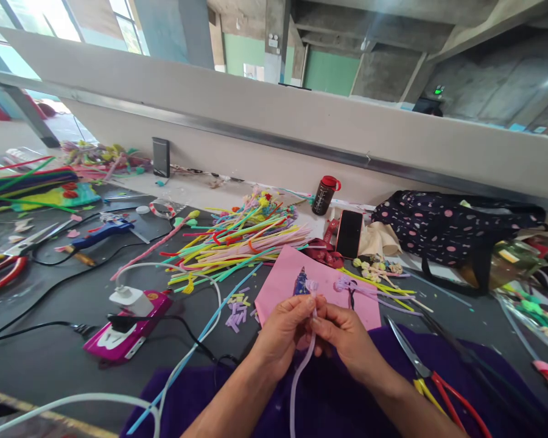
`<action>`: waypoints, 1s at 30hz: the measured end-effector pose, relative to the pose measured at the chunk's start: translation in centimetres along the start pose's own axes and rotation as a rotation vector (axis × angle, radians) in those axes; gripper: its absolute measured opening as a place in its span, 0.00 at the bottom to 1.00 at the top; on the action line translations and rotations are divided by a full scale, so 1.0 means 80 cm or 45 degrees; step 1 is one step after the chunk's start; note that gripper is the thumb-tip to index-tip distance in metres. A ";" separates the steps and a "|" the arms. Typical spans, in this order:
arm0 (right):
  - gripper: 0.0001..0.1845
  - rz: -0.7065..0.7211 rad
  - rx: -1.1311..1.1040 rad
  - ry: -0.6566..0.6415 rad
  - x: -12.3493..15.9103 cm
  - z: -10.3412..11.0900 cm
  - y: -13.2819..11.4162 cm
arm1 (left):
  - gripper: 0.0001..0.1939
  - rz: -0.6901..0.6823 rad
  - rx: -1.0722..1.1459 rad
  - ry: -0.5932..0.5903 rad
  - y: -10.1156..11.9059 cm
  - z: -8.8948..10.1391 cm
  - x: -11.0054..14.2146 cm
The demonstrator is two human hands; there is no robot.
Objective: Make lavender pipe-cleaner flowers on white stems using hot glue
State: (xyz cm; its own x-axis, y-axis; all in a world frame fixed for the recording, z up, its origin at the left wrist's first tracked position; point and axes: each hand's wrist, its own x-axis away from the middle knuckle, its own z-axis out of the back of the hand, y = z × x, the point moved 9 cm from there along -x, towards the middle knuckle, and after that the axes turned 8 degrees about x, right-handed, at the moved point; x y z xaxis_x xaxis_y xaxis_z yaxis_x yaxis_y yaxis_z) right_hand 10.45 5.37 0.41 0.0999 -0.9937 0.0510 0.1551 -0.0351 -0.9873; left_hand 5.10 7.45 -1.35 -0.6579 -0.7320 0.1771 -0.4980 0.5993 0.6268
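My left hand (285, 322) and my right hand (340, 331) meet in front of me, fingers pinched around a lilac pipe cleaner (296, 389). Its long end hangs down toward my lap. A small looped lilac cluster (312, 285) shows just above my fingertips; whether it joins the held stem is hard to see. Behind my hands lies a pink sheet (274, 277), bearing a dark blue pointed object (301, 283) and other lilac stems with a curled head (344, 283). Short lilac cut pieces (237, 316) are scattered left of the sheet.
Scissors (418, 362) lie by my right arm. A magenta power strip (128, 334) with cables, a blue glue gun (103, 234) and larger scissors (21, 249) are leftward. Bundled pipe cleaners (237, 243), a bottle (324, 194), phone (349, 234) and patterned bag (452, 231) stand behind.
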 end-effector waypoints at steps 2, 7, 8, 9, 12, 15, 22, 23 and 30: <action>0.16 -0.028 -0.009 -0.004 0.000 0.002 0.004 | 0.14 0.016 -0.011 0.030 -0.001 0.003 -0.001; 0.16 -0.074 0.000 0.006 -0.002 0.004 0.014 | 0.10 -0.035 0.069 0.162 0.006 0.017 -0.001; 0.16 -0.092 -0.013 0.004 -0.002 0.003 0.017 | 0.09 -0.051 0.094 0.183 0.008 0.019 -0.001; 0.17 -0.113 -0.037 -0.004 -0.002 0.002 0.019 | 0.08 -0.062 0.111 0.194 0.010 0.020 -0.001; 0.17 -0.182 -0.148 -0.052 0.000 -0.009 0.026 | 0.07 -0.119 0.123 0.207 0.021 0.021 0.000; 0.16 -0.245 -0.201 -0.135 0.005 -0.023 0.029 | 0.07 -0.176 0.130 0.205 0.032 0.023 0.001; 0.12 -0.366 0.051 -0.284 0.019 -0.050 0.048 | 0.09 -0.193 0.203 0.110 0.036 0.021 -0.002; 0.12 -0.369 0.125 -0.311 0.021 -0.052 0.050 | 0.09 -0.178 0.247 0.133 0.033 0.023 -0.002; 0.15 -0.185 0.618 -0.364 0.021 0.000 0.014 | 0.11 -0.134 0.296 -0.002 0.022 0.001 0.005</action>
State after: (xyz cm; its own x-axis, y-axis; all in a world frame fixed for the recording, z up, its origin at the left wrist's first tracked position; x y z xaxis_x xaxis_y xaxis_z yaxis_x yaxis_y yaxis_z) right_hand 10.79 3.65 -0.59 0.2944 -0.9118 0.2862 0.6133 -0.0494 -0.7883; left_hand 3.92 8.22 -0.22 -0.5963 -0.7939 0.1189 -0.6804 0.5785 0.4500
